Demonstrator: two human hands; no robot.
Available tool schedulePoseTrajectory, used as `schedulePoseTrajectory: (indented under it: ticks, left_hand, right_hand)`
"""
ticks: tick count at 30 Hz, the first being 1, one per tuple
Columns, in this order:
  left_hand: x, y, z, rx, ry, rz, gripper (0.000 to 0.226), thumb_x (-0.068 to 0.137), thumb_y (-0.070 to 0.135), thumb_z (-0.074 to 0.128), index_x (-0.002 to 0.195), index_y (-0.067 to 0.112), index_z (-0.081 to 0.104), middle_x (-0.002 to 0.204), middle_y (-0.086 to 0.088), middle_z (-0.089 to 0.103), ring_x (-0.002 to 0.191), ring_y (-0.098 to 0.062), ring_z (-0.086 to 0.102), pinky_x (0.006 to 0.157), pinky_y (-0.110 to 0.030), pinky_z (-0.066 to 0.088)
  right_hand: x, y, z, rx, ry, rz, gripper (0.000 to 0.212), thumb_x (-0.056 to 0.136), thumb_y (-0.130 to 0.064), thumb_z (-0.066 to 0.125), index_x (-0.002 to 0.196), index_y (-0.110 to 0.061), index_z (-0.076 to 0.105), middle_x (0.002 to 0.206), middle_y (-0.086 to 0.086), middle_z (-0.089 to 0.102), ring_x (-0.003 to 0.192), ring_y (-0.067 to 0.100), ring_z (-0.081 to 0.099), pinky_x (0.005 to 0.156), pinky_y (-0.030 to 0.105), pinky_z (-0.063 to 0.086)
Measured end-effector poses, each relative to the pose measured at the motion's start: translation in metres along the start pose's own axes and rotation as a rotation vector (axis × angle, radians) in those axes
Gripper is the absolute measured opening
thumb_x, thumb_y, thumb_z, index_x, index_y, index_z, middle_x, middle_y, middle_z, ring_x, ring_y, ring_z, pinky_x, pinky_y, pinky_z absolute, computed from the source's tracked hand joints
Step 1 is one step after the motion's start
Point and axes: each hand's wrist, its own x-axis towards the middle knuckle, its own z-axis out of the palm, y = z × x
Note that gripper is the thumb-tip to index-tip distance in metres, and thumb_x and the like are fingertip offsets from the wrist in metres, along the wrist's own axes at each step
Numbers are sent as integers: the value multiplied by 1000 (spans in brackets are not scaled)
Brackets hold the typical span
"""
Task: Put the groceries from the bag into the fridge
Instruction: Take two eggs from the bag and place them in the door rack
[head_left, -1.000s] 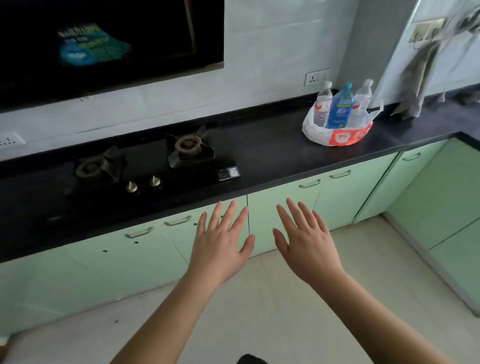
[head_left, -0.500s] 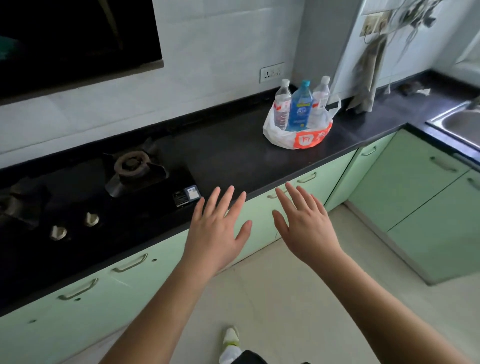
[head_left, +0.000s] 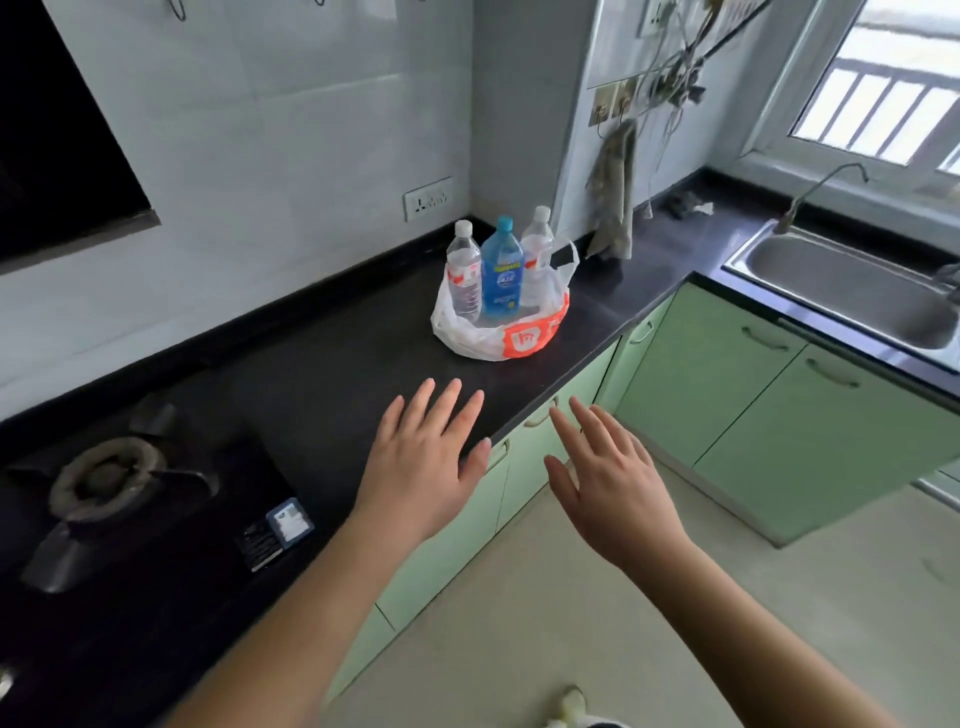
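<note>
Plastic bag (head_left: 498, 332) props three bottles upright at twelve o'clock; left hand (head_left: 423, 467) and right hand (head_left: 613, 488) reach, grips wide, empty.

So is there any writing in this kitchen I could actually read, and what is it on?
None reads clearly.
Blue bottle label: print too blurred.
Two clear bottles, red-and-white labels: too small.
Plastic bag, white logo on orange patch: not legible.
Stove stickers: too small.

Three bottles — two clear (head_left: 464, 273) (head_left: 537, 248), one blue (head_left: 501, 275) — in one plastic bag (head_left: 498, 338); two hands (head_left: 423, 462) (head_left: 615, 483); one gas burner (head_left: 106, 475); one sink (head_left: 852, 291).
</note>
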Motion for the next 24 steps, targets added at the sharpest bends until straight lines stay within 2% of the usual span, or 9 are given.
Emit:
schedulePoseTrajectory:
  ticks: [3,6,9,12,15,17,19,23,24]
  left_hand:
    - [51,3,-6,32,-49,36,68,93,56,6,155,30,16,164,1,19,151,-21,11,121,-45,9]
    - [91,12,-3,37,-51,29,59,101,52,18,156,30,14,164,2,17,152,-20,8,122,-43,8]
    - [126,23,4,53,-60,-12,59,101,51,20,156,30,13,164,1,17,152,-20,8,123,-44,10]
    - [160,34,12,58,-70,-53,60,100,52,15,156,29,16,163,2,20,151,-20,11,121,-43,11]
    - [184,48,19,70,-80,-74,72,91,56,3,156,28,18,163,1,23,151,-20,13,121,-41,10]
    - [196,53,25,67,-91,-93,70,93,56,4,156,28,16,163,1,21,151,-19,11,121,-39,8]
    - [205,54,32,51,-108,-116,63,99,54,11,156,29,15,164,2,17,152,-18,9,121,-38,6]
    - [216,45,42,-2,-118,-173,73,91,58,0,154,29,20,163,5,22,151,-16,13,121,-37,11]
    - [220,39,45,-11,-121,-195,71,93,57,2,154,29,21,162,4,23,151,-16,13,121,-38,12]
  right_hand:
    - [26,24,-1,-23,21,11,60,98,-53,23,152,-26,23,158,2,27,146,23,23,117,36,12]
    - [57,49,-1,4,49,22,65,95,-57,15,152,-26,23,159,2,25,147,24,20,117,38,9]
    - [93,78,0,40,46,1,68,93,-59,8,153,-28,18,160,1,20,148,23,15,118,38,9]
    - [126,104,-5,65,83,-14,62,97,-54,20,152,-26,24,158,2,27,146,23,20,118,37,13]
    - [158,128,-8,80,88,-48,58,100,-49,33,151,-24,28,157,3,30,145,24,24,117,36,13]
    - [178,140,-5,79,99,-72,56,99,-47,38,149,-22,32,155,3,34,143,25,28,116,36,15]
    - [196,147,0,86,82,-96,56,99,-48,36,149,-22,33,154,3,35,143,25,29,116,37,16]
    - [226,148,12,107,51,-157,60,97,-51,26,147,-20,36,151,5,40,141,26,32,115,39,22]
    - [235,147,16,106,38,-173,60,97,-51,26,147,-19,37,150,6,41,141,27,33,115,39,23]
